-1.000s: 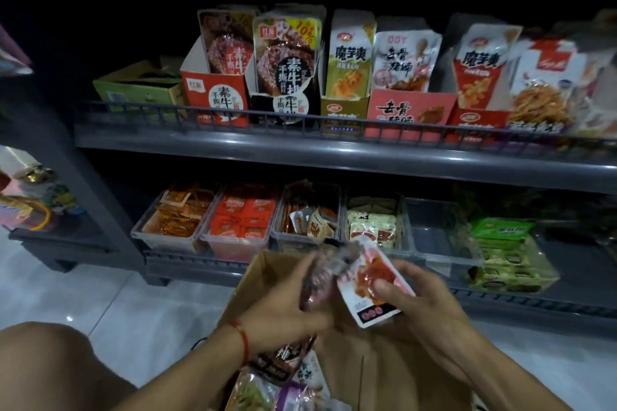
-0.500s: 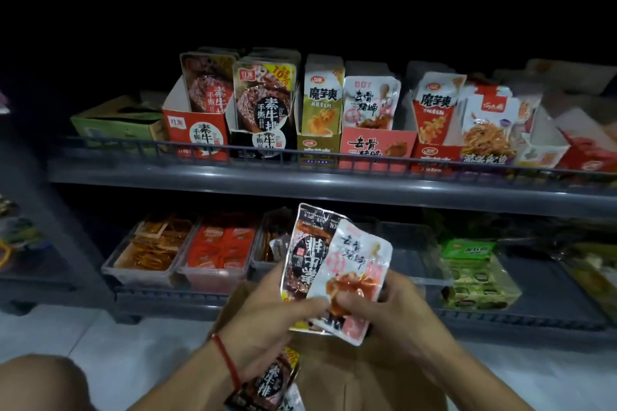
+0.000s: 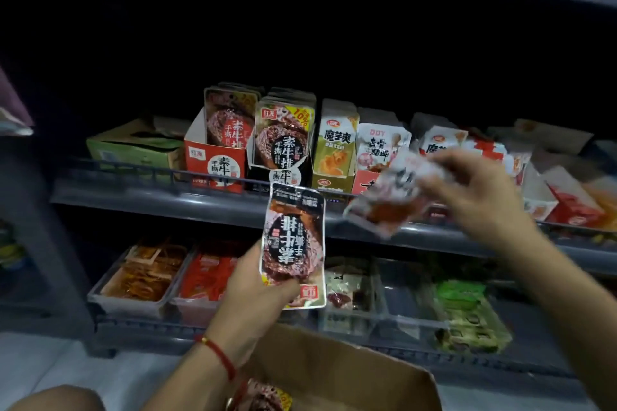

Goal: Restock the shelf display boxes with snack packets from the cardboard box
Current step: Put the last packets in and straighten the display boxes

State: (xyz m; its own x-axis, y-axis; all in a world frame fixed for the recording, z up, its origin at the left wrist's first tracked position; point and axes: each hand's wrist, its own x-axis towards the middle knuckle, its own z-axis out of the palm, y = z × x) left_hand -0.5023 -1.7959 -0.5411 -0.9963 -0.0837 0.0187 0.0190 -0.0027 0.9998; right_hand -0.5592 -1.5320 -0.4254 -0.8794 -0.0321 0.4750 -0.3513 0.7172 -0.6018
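Display boxes along dim grey shelf

Upside-down dark beef packet, blurred white-red packet, open cardboard box below.

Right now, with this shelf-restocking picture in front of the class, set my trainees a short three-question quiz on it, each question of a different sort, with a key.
1. True or false: the left hand holds the dark steak-print packet upside down.
2. Which display box best matches the blurred white packet in the right hand?
A. green box
B. pink-red box under the white packets
C. clear bin
3. Fill in: the cardboard box sits ____ the hands.

Key: 1 true; 2 B, judging by the matching print; 3 below.
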